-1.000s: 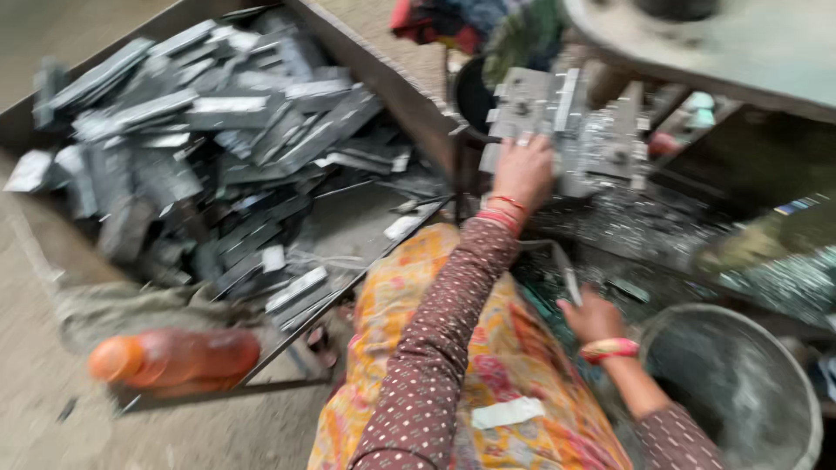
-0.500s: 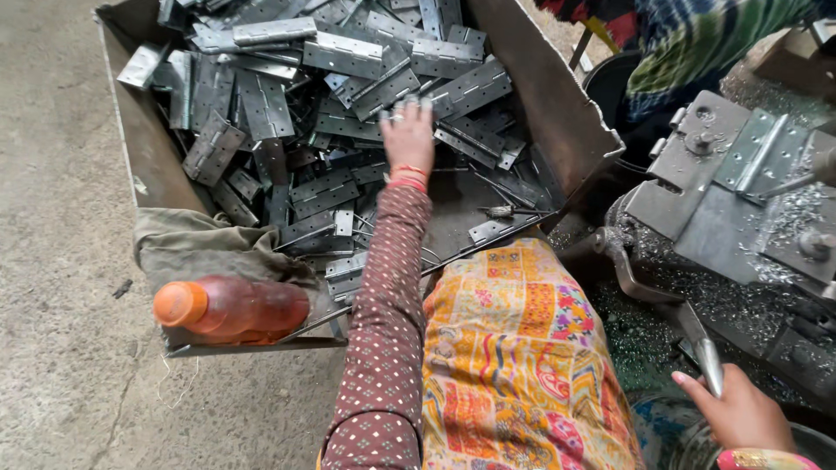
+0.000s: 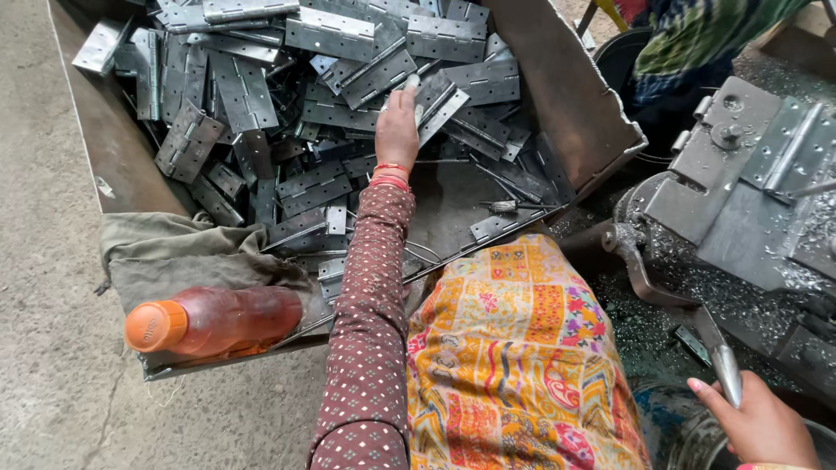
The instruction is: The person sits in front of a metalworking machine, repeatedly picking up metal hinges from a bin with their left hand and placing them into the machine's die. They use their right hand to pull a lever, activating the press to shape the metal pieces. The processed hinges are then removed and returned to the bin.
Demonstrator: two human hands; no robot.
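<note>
Fingers of the left hand (image 3: pixel 398 130) are curled onto one grey metal hinge (image 3: pixel 438 103) at the top of the heap, the grip closing on its edge though the hinge is not yet lifted clear; it lies tilted among the others. Down at the lower right, the right hand (image 3: pixel 759 425) is wrapped shut around the tip of a long metal lever (image 3: pixel 670 292), which runs up to the machine (image 3: pixel 740 200) on that side.

Outward from the left hand, the hinge sits in a large rusty metal tray (image 3: pixel 575 113) piled with many more loose hinges (image 3: pixel 261 87), folded and open, lying at all angles. Near the tray's front edge the heap thins to bare sheet, with a few strays and a thin wire. A crumpled olive cloth (image 3: pixel 174 257) is draped over the tray's near left corner, and a plastic bottle (image 3: pixel 218 320) of reddish liquid with an orange cap lies on its side against it. The tray rests on the concrete floor (image 3: pixel 43 331).

On the machine, a hinge plate (image 3: pixel 788 144) rests on the bed, ringed by bright metal shavings (image 3: pixel 688 261). Judging by the heap, most pieces remain in the tray; this one is only being picked, and nothing finished is in view to count. Another person's patterned clothing (image 3: pixel 697 43) shows at the upper right.
</note>
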